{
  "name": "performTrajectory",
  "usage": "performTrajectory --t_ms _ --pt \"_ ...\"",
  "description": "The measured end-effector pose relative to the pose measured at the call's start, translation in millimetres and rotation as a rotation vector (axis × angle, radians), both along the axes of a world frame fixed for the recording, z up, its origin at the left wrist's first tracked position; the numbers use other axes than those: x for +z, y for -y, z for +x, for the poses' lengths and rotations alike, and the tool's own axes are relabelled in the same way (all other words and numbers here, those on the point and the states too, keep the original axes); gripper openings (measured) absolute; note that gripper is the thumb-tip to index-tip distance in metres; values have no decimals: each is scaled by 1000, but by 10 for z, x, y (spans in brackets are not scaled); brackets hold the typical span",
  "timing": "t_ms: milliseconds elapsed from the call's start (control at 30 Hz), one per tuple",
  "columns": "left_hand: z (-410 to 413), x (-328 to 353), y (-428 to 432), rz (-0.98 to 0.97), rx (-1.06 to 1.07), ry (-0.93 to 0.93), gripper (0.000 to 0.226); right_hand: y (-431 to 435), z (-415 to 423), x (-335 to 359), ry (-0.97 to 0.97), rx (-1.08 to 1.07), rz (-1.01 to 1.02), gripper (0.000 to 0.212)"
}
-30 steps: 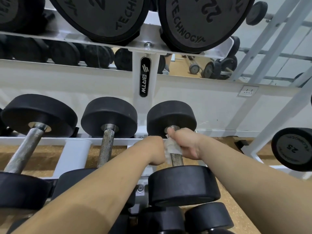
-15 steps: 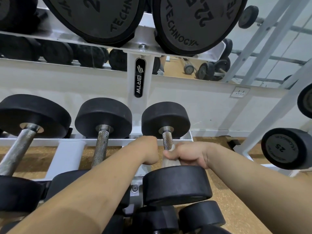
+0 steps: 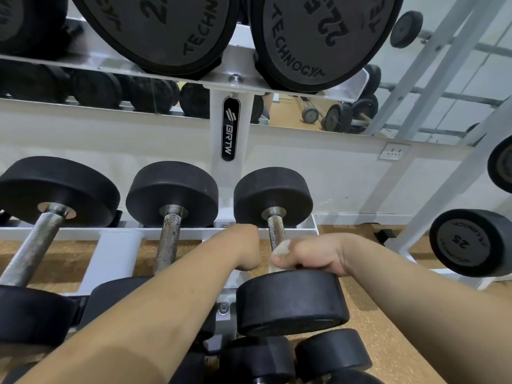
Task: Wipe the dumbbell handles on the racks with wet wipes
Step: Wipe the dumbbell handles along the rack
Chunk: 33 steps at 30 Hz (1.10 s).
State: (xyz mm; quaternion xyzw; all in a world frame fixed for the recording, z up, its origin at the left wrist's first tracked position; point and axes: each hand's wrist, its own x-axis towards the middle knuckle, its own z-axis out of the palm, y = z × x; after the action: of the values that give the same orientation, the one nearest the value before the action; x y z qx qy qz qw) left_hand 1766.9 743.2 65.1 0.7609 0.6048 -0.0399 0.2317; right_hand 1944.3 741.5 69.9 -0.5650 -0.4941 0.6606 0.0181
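Head view: the white wet wipe (image 3: 278, 250) is wrapped round the near end of the knurled metal handle (image 3: 276, 230) of the rightmost dumbbell (image 3: 291, 300) on the white rack (image 3: 116, 253). The right hand (image 3: 310, 254) is clamped round the wipe and handle, against the dumbbell's near black head. The far part of the handle is bare.

The left hand (image 3: 243, 245) sits just left of that handle, over the rack's rail. Its fingers are hidden, so its grip cannot be told.

The same tier holds two more dumbbells, the middle dumbbell (image 3: 167, 239) and the left dumbbell (image 3: 30, 250), both with uncovered handles. The upper shelf (image 3: 91, 60) carries large Technogym heads (image 3: 318, 37). A neighbouring rack (image 3: 443, 206) at right holds a dumbbell marked 25 (image 3: 465, 242).
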Motion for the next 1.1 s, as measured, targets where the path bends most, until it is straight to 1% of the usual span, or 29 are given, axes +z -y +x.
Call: performTrajectory --t_ms 67,100,167,233,333,400,467,533,600,667,700,767,800,867,933,967,1000,1033,1067,1100 --pt "11 -1 8 3 -16 -6 28 10 12 44 8 66 -11 28" --pt "14 1 7 -2 -20 -8 29 6 -5 43 5 30 -29 29" --pt "12 -9 -19 -6 -19 -10 30 -34 -76 27 -81 -171 -95 24" --pt "10 -6 -24 -7 -32 -30 29 -132 -157 18 -213 -351 -134 27" --pt "14 -1 -13 -2 -72 -36 23 -284 -256 10 -308 -559 -73 28" --pt "11 -3 -10 -1 -86 -49 18 -302 -296 2 -318 -649 -15 27" --pt "-1 -22 -28 -4 -58 -38 17 -232 -284 -32 -253 -581 7 32" --pt "-10 -50 -42 -12 -34 -31 20 -94 -227 -38 -148 -436 -19 36" --pt "-13 -57 -36 -10 -33 -21 25 20 -120 11 -10 -276 -29 33" --pt "-4 -28 -8 -11 -36 -9 26 87 -52 113 127 -151 25 27" --pt "6 -18 1 -15 -44 -2 27 83 -35 148 182 -130 46 25" --pt "24 16 26 -28 -45 29 31 76 -42 188 285 -161 104 20" --pt "36 26 32 -31 -31 81 32 98 -65 212 318 -206 146 17" --pt "51 54 39 -27 34 250 23 161 -87 260 329 -288 300 18" --pt "40 104 35 0 147 383 17 258 -111 346 280 -343 488 17" --pt "41 137 33 34 212 438 17 279 -112 381 217 -408 546 15" --pt "46 175 33 59 284 508 16 300 -114 443 119 -519 544 17" --pt "53 220 37 50 352 615 14 279 -100 465 4 -635 491 20" --pt "66 275 47 -21 411 763 11 291 -104 514 -107 -719 414 23" --pt "79 322 56 -137 443 911 12 290 -105 525 -196 -750 332 24"
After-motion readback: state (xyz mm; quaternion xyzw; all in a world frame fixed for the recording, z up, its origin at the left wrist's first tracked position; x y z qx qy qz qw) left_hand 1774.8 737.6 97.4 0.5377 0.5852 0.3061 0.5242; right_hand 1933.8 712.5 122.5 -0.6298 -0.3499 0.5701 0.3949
